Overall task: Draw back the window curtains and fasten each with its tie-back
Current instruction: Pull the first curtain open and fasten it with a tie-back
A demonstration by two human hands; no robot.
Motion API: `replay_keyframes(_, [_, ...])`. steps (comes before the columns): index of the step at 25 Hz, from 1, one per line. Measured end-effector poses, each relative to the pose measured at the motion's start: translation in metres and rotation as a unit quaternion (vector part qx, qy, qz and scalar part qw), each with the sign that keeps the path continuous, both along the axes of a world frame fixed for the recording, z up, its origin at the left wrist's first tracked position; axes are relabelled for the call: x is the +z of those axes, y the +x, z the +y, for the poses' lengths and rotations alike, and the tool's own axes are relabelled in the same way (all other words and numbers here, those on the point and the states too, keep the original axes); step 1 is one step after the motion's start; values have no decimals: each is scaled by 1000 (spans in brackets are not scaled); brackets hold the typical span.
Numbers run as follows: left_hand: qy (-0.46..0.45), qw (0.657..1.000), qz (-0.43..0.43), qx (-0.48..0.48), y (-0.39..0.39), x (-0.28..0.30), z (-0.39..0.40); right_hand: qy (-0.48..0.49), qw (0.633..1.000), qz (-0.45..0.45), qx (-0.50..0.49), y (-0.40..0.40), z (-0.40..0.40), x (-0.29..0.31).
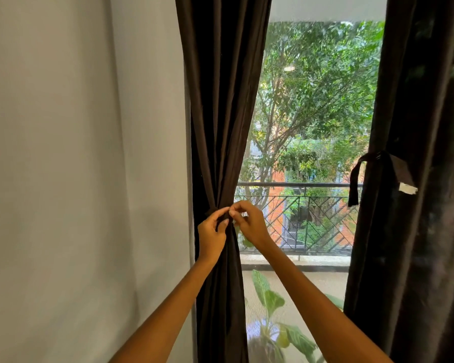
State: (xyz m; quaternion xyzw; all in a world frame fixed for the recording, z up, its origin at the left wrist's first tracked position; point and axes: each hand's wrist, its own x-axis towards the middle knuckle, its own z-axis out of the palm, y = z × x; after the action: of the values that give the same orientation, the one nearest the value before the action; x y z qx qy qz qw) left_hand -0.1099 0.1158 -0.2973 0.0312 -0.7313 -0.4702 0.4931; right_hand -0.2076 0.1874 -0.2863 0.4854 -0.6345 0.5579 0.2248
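Pale grey wall (63, 153) fills the left side of the view, and beside it a tall window (312, 113) looks out on green trees, a balcony railing (299, 218) and a leafy plant (270, 299) low behind the glass. Two dark brown curtains hang at this window. One, the left curtain (220, 100), is already drawn to the wall side and gathered into a narrow waist; the right curtain (417, 179) hangs at the far edge of the view, and its tie-back (378, 163) dangles loose from it with a pale tag at one end, so that side seems not yet fastened. At the waist of the left curtain both hands meet. The left hand (211, 235) has its fingers curled and pinches the dark band there, and the right hand (249, 224) pinches the other end, fingertips almost touching. The band itself is mostly hidden by the fingers and is the same colour as the cloth, so how it closes cannot be told. To do this step well, the person should probably keep all folds inside the band, hold both ends tight while joining them, and let go only when the fastening holds. If one fold slips out, the gathered cloth could spread again.
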Motion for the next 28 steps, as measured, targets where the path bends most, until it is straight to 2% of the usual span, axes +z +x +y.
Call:
replay_keyframes(3, [-41,999,-17,12,3,3,-1,-12,1000,12,-11,2,-5,-1])
replay_keyframes(5, [-146,986,-79,28,7,-3,-3,-8,1000,-3,-7,7,-7,1])
replay_keyframes(7, [-168,977,-131,24,14,-8,-1,-7,1000,-10,6,10,-8,5])
replay_keyframes(11, [-165,985,-42,40,19,-9,4,29,999,0,15,9,-11,12])
replay_keyframes(14, [-209,973,-30,90,22,-10,0,37,998,3,41,6,-9,11])
replay_keyframes(15, [-219,970,0,104,23,-12,-2,35,998,12,41,6,-8,10])
replay_keyframes(18, [-351,914,65,191,17,-17,-9,25,999,23,18,12,-6,8])
replay_keyframes(20, [-395,893,72,204,18,-10,-8,19,1000,11,6,14,-4,6])
replay_keyframes(24, [-494,834,58,239,21,-3,-16,72,994,-77,30,9,1,15])
replay_keyframes(28, [-503,827,47,246,20,0,-23,106,983,-113,94,10,9,21])
